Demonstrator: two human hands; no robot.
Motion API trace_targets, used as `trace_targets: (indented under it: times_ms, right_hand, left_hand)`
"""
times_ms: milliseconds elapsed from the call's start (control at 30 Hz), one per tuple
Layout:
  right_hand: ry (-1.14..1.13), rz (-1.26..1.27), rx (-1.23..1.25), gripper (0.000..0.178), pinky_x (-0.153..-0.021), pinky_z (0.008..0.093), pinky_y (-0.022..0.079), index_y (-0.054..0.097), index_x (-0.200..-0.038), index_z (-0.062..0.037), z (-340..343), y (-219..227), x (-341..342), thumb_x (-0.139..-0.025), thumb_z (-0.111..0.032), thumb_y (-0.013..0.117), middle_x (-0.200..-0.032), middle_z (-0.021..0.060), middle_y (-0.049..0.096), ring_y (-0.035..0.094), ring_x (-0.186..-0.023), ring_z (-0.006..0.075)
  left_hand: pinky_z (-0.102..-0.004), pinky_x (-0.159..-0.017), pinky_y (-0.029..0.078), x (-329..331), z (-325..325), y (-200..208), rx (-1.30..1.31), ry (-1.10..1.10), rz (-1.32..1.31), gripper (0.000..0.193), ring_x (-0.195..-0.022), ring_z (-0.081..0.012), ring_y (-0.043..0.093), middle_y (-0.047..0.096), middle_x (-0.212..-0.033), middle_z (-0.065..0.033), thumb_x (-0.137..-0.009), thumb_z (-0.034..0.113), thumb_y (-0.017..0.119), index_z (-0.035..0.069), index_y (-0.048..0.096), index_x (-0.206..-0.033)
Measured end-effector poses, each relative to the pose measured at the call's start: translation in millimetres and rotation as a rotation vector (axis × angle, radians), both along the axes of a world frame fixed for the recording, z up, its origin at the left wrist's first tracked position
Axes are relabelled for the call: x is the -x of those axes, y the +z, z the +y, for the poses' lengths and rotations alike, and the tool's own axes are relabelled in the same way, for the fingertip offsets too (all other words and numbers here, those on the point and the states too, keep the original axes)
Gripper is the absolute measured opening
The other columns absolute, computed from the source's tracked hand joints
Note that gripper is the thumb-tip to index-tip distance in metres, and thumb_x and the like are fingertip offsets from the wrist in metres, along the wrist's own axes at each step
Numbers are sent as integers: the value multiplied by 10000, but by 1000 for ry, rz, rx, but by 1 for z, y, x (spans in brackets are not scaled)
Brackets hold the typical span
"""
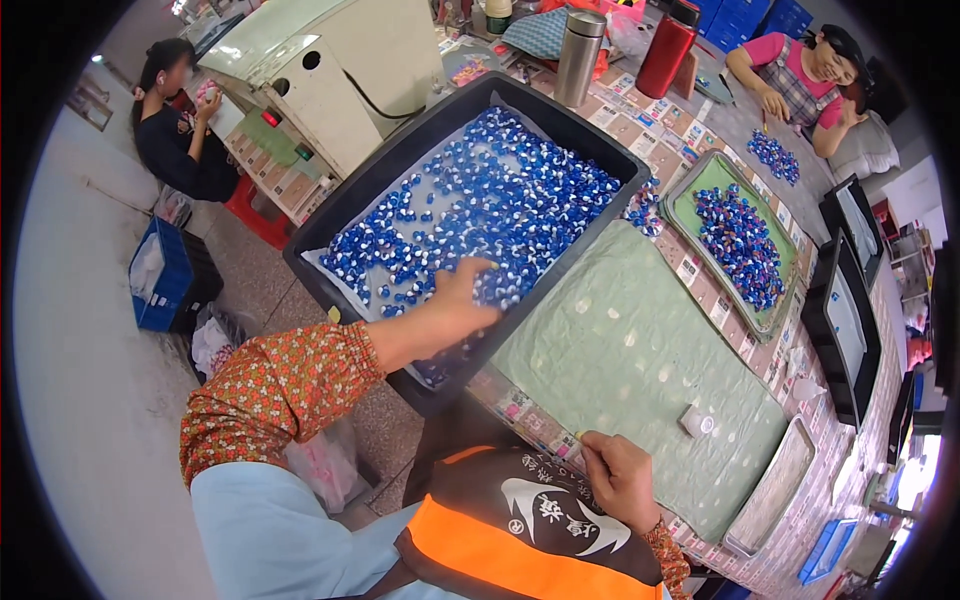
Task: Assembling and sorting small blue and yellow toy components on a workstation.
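Your left hand (455,305) is lying splayed over beads (530,170) by the black tray (580,138)'s near corner; light strokes should be limiting spills; your right hand (620,475) is resting curled, hold unclear.

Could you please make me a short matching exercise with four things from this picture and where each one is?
Things:
1. Left hand
2. Right hand
3. Tall red cylindrical flask
4. Small white object

Places:
A. To the right of the silver cylindrical metal flask
B. Lying on the wrinkled pale green sheet, in from its edges
C. Over the glossy blue-and-white beads in the black rectangular tray
D. At the green sheet's near edge, close to the wearer's body

Right pairs: 1-C, 2-D, 3-A, 4-B
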State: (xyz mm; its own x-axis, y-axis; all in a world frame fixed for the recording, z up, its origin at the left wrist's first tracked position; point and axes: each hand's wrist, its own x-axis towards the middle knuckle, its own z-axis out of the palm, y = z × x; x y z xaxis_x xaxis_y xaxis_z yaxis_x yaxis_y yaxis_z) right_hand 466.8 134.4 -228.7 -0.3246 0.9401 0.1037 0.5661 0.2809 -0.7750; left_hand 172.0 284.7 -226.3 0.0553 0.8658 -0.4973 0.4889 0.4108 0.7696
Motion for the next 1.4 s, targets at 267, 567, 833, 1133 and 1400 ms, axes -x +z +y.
trace_targets:
  times_ms: [267,567,833,1133,1400]
  right_hand:
    - [-95,-175,-47,172,-534,425,468,666,-1023,-68,-25,-18,-24,-859,-22,682,-695,131,599,610,-609,321]
    - [-307,-152,-165,163,-510,423,441,676,-990,-57,-35,-45,-34,-842,9,694,-660,134,577,581,-562,318]
    - [-311,-273,12,200,-625,463,512,690,-1073,-72,-39,-52,-37,-877,-83,651,-770,169,650,651,-694,361]
    - [-398,-121,-234,173,-538,464,486,631,-1083,-101,-46,-78,-36,-930,-180,623,-709,129,598,633,-629,340]
    - [-381,-75,-205,149,-568,496,470,594,-1043,-79,-44,-78,-35,-939,-184,597,-709,153,598,627,-669,376]
  left_hand:
    - [-336,-587,607,4,65,44,-84,-354,3,366,-1015,-203,619,577,-1209,-104,-977,211,625,109,534,-1317]
    - [-351,-855,501,-11,162,24,-669,-346,198,207,-934,-209,651,691,-973,-84,-941,193,631,80,668,-1110]
    - [-501,-1049,428,-92,203,-36,-1184,-695,377,450,-1262,-422,496,566,-1348,-181,-878,187,665,72,577,-1304]
    - [-501,-1071,392,-84,200,-35,-1048,-737,463,611,-1241,-467,434,472,-1324,-190,-785,-32,645,84,482,-1362]
    - [-520,-1196,217,-90,209,-16,-686,-833,594,630,-1356,-501,342,394,-1422,-250,-863,101,637,5,387,-1434]
